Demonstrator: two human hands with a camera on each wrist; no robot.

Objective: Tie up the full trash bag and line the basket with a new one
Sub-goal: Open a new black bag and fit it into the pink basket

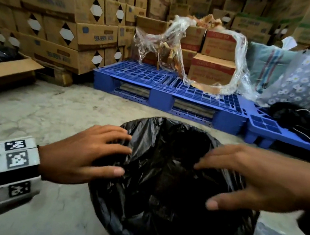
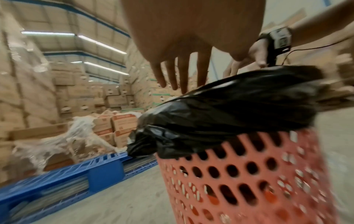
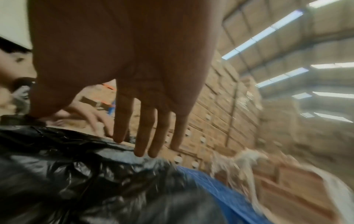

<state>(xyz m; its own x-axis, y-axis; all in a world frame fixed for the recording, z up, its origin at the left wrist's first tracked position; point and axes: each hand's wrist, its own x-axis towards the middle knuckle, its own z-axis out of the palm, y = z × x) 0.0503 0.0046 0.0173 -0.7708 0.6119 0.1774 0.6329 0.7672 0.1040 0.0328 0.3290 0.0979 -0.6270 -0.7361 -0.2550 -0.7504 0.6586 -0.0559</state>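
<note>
**Both hands over the black bag at the basket's mouth**

A black trash bag (image 1: 171,178) sits in a pink perforated basket (image 2: 249,181) on the concrete floor (image 1: 52,113), its top edge folded out over the rim and hanging down the outside in a crumpled skirt. The left hand (image 1: 86,153) reaches in from the left side of the rim, the right hand (image 1: 256,180) from the right. On both, the fingers are spread and fairly straight, fingertips at or just above the plastic; neither hand pinches or curls round anything. Whether the tips actually press the film I cannot tell, as the wrist views are blurred.

The inside of the bag is dark and its contents are hidden, so how full it is cannot be read here.

Judging by the creases and sheen, the bag is thin, soft and slick film: it will collapse rather than hold a shape, slide between dry fingers, and tear if dragged across the basket's holes. The best hold looks to be the folded-over edge at the rim, gathered in a bunch on each side, not the smooth middle. The basket seems light and may lift with the bag unless steadied.

Behind stand a blue pallet (image 1: 154,85), stacked cardboard boxes (image 1: 72,33) and loose clear wrap (image 1: 179,47).
</note>
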